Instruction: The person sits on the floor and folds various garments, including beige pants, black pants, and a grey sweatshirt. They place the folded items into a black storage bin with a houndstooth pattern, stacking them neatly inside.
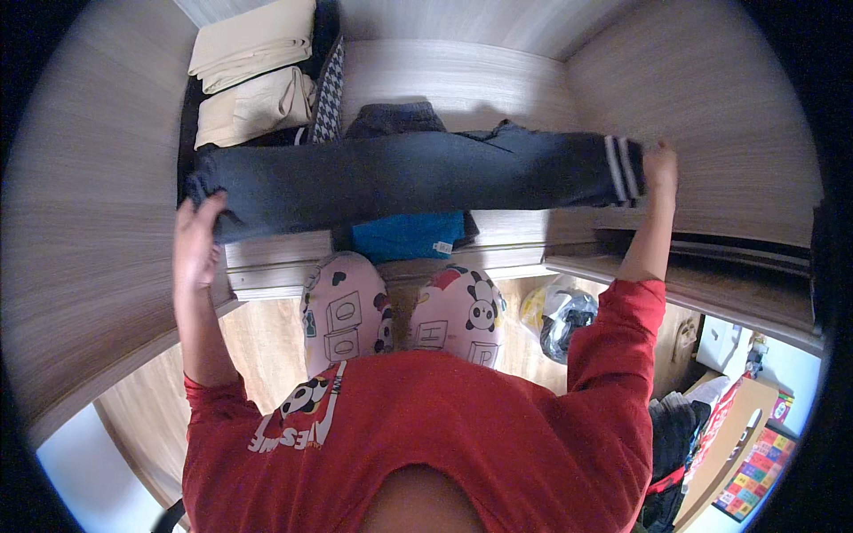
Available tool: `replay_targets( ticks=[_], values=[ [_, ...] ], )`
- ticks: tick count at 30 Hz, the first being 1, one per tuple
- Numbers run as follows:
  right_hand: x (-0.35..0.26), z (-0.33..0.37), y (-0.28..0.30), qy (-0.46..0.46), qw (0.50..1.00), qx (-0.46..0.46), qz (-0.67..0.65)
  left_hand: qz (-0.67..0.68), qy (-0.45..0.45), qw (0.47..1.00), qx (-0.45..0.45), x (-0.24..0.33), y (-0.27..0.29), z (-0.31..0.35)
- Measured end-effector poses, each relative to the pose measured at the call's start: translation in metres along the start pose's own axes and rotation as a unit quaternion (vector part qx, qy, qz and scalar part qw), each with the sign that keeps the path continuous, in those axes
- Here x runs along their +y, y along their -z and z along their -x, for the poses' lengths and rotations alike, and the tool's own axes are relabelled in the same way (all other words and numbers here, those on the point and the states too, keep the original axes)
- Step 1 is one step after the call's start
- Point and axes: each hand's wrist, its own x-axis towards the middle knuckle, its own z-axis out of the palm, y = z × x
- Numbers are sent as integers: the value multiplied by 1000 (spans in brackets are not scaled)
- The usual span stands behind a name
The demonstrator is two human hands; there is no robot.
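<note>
A pair of dark blue trousers (400,182) is stretched sideways in front of me, folded lengthwise into a long band. My left hand (197,244) is closed on its bunched left end. At the other end, beside two white stripes, my right hand (660,167) grips the fabric. Behind the trousers, a dark garment (395,117) with a gathered edge lies on the wooden shelf, partly hidden. Below them shows a bright blue cloth (404,236) with a small white tag.
At the back left stands a houndstooth-sided box (330,93) with beige folded clothes (253,44). Wooden side panels (702,133) enclose the shelf. A plastic bag (562,315) with dark contents sits on the floor, right of my knees. A cardboard box (724,457) and clothes are at lower right.
</note>
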Motion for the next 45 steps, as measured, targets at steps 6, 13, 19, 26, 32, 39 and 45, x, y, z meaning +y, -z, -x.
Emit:
replay_targets(
  ticks=[6, 13, 19, 26, 32, 39, 45],
  values=[
    [-170, 139, 0, 205, 928, -226, -215, 85, -69, 987, -116, -82, -14, -11],
    [-250, 299, -34, 411, 817, -319, -247, 146, -14, 977, -151, -61, -16, 8],
    [-275, 333, -36, 330, 769, -308, -453, 281, -19, 942, -183, -17, -39, 44],
    [-220, 283, -71, -361, 388, -436, -728, 125, -193, 885, -404, -11, -134, 14],
    [-148, 283, -148, -458, 323, -545, -624, -246, -154, 908, -304, -93, -184, -34],
    [-114, 257, -178, -499, 284, -324, -752, -128, 71, 970, -192, -130, -222, -51],
    [-93, 238, -195, -421, 430, -330, -727, 202, 186, 915, -294, -138, -220, -57]
  ],
)
